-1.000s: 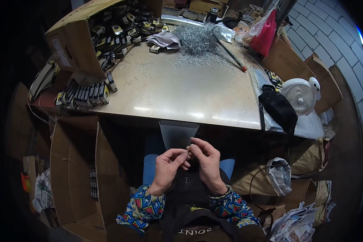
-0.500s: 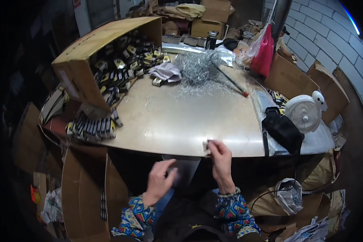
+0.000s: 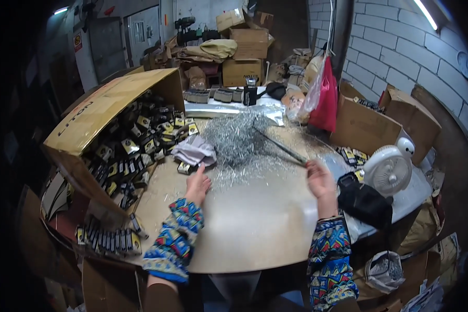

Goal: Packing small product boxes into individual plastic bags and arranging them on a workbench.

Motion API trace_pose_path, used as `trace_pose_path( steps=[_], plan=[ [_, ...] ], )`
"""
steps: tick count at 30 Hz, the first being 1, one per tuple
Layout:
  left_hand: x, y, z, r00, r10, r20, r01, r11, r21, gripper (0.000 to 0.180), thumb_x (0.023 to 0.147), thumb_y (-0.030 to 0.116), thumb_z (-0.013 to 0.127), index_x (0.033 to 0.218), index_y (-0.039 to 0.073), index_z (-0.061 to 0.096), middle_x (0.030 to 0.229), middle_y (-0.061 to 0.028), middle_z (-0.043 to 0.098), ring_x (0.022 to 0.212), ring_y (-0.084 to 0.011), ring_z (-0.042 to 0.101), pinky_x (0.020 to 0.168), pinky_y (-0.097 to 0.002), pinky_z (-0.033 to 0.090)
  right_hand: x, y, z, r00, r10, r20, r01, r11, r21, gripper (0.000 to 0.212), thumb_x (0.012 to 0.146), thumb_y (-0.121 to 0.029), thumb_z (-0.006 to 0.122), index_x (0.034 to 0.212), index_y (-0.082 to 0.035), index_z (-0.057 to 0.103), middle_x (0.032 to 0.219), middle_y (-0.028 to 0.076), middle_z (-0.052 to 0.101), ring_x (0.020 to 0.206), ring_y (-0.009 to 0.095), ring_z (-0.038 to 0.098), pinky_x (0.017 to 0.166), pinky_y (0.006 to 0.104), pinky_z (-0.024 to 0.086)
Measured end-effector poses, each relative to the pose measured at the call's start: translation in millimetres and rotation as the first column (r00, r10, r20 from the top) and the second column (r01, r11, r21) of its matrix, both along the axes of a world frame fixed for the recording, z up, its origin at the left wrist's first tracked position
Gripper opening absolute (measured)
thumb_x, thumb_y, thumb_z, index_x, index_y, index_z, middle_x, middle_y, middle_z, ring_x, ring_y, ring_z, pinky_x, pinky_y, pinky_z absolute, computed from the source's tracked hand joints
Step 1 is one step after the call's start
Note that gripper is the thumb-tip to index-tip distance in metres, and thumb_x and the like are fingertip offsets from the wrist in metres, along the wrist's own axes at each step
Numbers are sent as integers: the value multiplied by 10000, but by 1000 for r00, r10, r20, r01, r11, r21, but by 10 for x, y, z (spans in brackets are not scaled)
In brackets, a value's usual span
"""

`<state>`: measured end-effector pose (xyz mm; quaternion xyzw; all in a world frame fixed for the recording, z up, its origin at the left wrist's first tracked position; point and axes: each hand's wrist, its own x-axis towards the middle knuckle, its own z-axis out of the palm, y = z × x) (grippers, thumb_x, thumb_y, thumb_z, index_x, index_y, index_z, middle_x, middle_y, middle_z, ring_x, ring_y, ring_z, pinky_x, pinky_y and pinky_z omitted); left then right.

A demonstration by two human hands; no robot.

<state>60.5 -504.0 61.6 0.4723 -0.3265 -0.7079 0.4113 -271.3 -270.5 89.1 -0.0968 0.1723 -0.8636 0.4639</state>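
The right hand (image 3: 321,181), at the near right of the wire heap (image 3: 233,141), looks closed around the near end of the rod (image 3: 282,145), though blurred. The left hand (image 3: 197,186), open, hovers at the heap's near left. A full wrap on the rod, fingers clear of the heap's wire ends, should control it best. Its long axis slants far-leftward from the right hand into the heap.
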Motion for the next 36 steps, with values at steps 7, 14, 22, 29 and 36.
trace_pose_path(
  steps=[7, 14, 22, 29, 36],
  plan=[
    [-631, -701, 120, 929, 368, 31, -362, 924, -127, 221, 871, 225, 621, 875, 5, 600, 746, -66, 620, 599, -190, 615, 540, -339, 484, -445, -1118, -957, 975, 207, 82, -206, 978, -16, 359, 912, -397, 648, 994, -58, 563, 951, 95, 619, 817, 272, 578, 681, 343, 496],
    [-268, -1016, 455, 689, 690, 224, 50, 263, -963, 296, 852, 226, 618, 847, -69, 637, 1073, -202, 592, 980, -362, 571, 853, -420, 466, -11, -1721, -34, 784, -587, 200, 513, 795, 323, 268, 811, -351, 724, 793, -146, 551, 803, 14, 562, 854, 174, 544, 814, 410, 432],
    [-416, -853, 567, 792, -374, 482, 609, 438, -662, 553, 982, 482, 454, 978, -18, 689, 1363, -190, 545, 1291, -300, 478, 1043, -394, 384, 380, -1371, 903, 596, -701, -392, 734, 673, -90, 296, 918, -323, 636, 735, -125, 515, 545, 10, 489, 515, 162, 519, 653, 356, 496],
    [-366, -801, 164, 922, -84, 378, 288, 801, -524, 775, 915, 506, 592, 1456, 13, 336, 1435, -157, 446, 1301, -257, 416, 1066, -359, 325, 885, -1229, 1288, 785, -587, -198, 584, 808, -81, 437, 935, -429, 623, 638, -175, 427, 501, -57, 317, 439, 92, 315, 548, 269, 316],
    [-169, -78, 339, 983, -88, 162, 181, 613, -769, 940, 757, 172, 791, 1484, -27, 228, 1399, -178, 440, 1282, -256, 436, 1093, -351, 328, 1526, -1114, 1929, 793, -556, -250, 510, 830, -227, 440, 932, -416, 633, 635, -182, 406, 519, -57, 317, 461, 90, 325, 555, 260, 327]
  ],
)
